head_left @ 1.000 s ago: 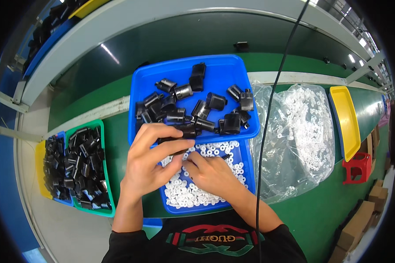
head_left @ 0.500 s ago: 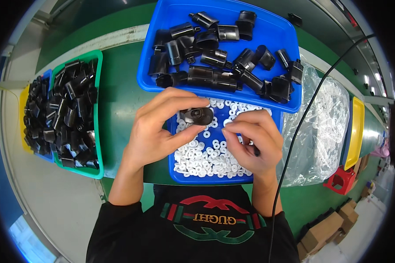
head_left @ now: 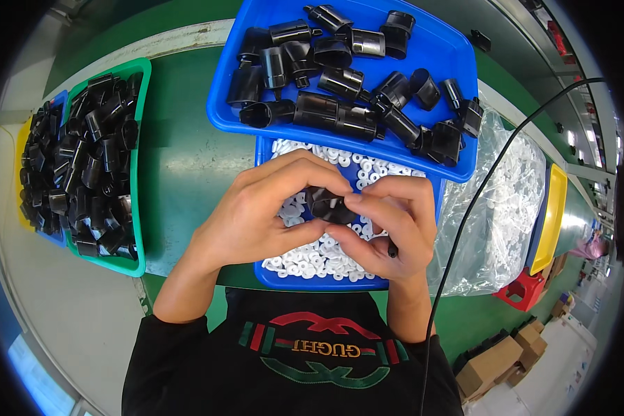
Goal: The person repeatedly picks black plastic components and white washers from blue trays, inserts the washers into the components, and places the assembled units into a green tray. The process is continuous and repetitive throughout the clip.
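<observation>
My left hand (head_left: 256,211) grips a short black plastic cup-like part (head_left: 328,206) between thumb and fingers, its opening facing up. At the right side of that part, the thumb and forefinger of my right hand (head_left: 399,222) press together close to its rim. Whatever may be between those fingertips is hidden. The rounded end of a black rod-like tool (head_left: 392,248) sticks out from the curled fingers of my right hand. Below both hands lie many small white ring washers (head_left: 312,260) in a blue tray (head_left: 284,283).
A larger blue tray (head_left: 222,87) with black cylindrical parts stands beyond my hands, overlapping the washer tray. To the left is a green tray (head_left: 142,118) heaped with black parts. A clear bag (head_left: 496,229) of white pieces lies right, behind a hanging black cable (head_left: 457,243).
My right hand has moved left, bringing its fingertips from a white washer pinch to the black part. The washer is out of sight now. The black part has tilted in my left hand.
</observation>
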Tool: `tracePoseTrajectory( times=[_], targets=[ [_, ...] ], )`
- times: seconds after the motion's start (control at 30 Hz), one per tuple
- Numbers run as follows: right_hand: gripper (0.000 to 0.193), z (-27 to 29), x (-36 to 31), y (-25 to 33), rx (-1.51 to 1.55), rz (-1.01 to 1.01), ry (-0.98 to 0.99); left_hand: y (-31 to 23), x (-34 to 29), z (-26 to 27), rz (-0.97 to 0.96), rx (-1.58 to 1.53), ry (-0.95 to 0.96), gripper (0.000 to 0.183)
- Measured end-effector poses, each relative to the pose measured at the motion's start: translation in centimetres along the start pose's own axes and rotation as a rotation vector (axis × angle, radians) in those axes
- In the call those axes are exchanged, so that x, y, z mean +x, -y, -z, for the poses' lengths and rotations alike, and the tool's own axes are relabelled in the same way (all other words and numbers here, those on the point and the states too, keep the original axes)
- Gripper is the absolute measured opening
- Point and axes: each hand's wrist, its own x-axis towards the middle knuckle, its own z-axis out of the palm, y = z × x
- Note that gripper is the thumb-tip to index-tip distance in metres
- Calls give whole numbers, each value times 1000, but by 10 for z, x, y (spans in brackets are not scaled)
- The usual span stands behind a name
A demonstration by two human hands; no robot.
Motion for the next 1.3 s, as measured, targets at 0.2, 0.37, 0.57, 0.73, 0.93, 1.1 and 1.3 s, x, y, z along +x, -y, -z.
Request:
tracePoseTrajectory(
  times=[0.2,0.37,0.57,0.73,0.93,1.1,1.3],
  targets=[
    [49,5,0,0,-20,-9,67,12,-7,-11,3,-259,-105,46],
    [47,8,1,2,-5,-42,67,8,-3,0,-17,-145,18,41],
    [45,18,8,5,-52,61,-27,8,-8,27,-207,-353,-227,23],
    [46,17,8,-2,-73,79,-38,8,-11,27,-150,-388,-283,21],
    [45,17,7,-1,-97,33,-11,10,-12,21,-103,-270,-220,23],
    [39,19,9,10,-134,81,-39,12,-11,20,-112,-266,-189,22],
    [38,10,7,-2,-86,55,13,9,-11,20,-72,-229,-214,20]
  ],
)
